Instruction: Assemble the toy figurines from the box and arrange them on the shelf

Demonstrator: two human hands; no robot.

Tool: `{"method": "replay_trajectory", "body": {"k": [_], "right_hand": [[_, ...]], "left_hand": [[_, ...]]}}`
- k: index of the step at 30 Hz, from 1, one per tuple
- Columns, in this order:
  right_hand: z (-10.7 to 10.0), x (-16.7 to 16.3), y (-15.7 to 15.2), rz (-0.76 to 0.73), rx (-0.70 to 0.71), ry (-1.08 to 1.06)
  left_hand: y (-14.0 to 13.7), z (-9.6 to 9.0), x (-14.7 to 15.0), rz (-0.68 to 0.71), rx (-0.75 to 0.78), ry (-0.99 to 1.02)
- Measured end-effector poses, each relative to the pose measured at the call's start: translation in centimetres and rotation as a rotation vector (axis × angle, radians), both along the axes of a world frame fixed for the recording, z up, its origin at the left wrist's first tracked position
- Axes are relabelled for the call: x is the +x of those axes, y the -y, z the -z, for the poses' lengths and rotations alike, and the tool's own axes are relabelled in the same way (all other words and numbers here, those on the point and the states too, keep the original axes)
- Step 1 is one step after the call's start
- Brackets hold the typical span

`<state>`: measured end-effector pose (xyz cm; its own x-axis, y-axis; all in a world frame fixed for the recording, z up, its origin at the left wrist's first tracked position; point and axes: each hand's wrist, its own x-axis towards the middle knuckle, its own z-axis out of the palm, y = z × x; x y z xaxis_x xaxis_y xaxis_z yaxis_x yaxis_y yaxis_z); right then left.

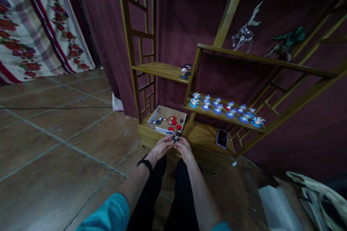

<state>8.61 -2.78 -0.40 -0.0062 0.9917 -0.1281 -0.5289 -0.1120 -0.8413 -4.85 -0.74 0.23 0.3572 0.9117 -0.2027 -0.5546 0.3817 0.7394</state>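
Observation:
Both hands meet in front of the low shelf, around one small dark figurine (176, 136) on a round dark base. My left hand (162, 145) grips it from the left, and my right hand (183, 146) grips it from the right. Just beyond them lies an open cardboard box (154, 127) with several small figurines and red and dark round bases in it. On the upper left shelf board (157, 69), two black-haired figurines (184, 72) stand one behind the other at its right end.
Several blue and purple figurines (218, 108) stand in two rows on the middle shelf. A phone (222, 138) lies on the bottom board. Above are a clear glass horse (244, 36) and a green statue (288, 43). A white box (276, 205) sits on the floor at right.

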Motion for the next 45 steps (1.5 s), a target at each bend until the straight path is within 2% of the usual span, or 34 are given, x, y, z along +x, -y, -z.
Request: {"method": "replay_trajectory", "body": {"k": [15, 27, 45], "right_hand": [[0.4, 0.2, -0.1, 0.04, -0.019, -0.009], [-0.6, 0.0, 0.4, 0.069, -0.031, -0.01], [0.5, 0.1, -0.3, 0.096, -0.024, -0.02]], "left_hand": [[-0.1, 0.2, 0.0, -0.071, -0.056, 0.003], [-0.5, 0.8, 0.1, -0.077, -0.095, -0.004], [-0.1, 0.4, 0.1, -0.066, -0.02, -0.017]]}}
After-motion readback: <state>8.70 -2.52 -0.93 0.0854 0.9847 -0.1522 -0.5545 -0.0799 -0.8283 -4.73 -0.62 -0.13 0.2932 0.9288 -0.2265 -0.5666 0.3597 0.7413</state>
